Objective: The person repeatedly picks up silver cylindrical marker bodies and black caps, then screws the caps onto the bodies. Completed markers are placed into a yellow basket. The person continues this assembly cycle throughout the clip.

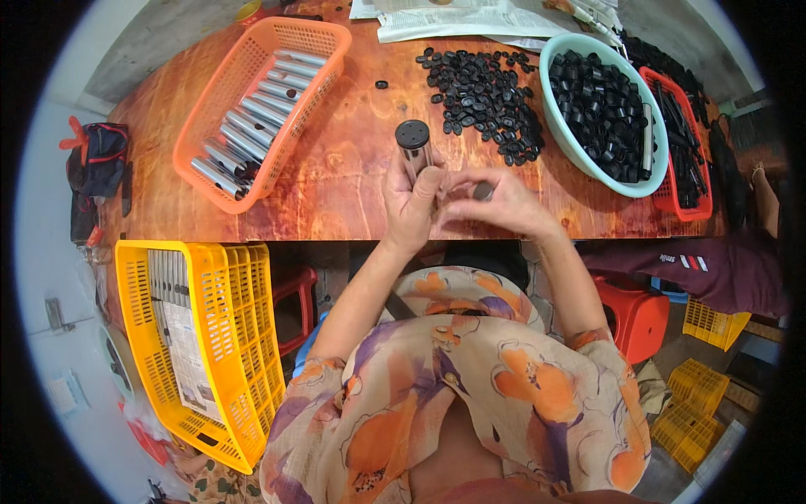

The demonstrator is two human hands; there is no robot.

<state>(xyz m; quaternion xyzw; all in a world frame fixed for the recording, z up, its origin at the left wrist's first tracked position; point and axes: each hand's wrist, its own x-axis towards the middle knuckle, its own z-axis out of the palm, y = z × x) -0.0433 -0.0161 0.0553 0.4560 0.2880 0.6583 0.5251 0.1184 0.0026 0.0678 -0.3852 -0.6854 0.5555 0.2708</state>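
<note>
Left hand closed around upright silver metal tube, black perforated cap already on top, above worktop edge. Right hand pinches small dark plug. Orange basket holds several finished-looking tubes; loose black caps remain plentiful.

Reddish wooden table, grey concrete floor, red plastic stool

— What sits around the wooden table?
— On its left end, an orange basket of metal tubes; below it (on the floor) a yellow crate.
— And right?
— A red stool.
</note>
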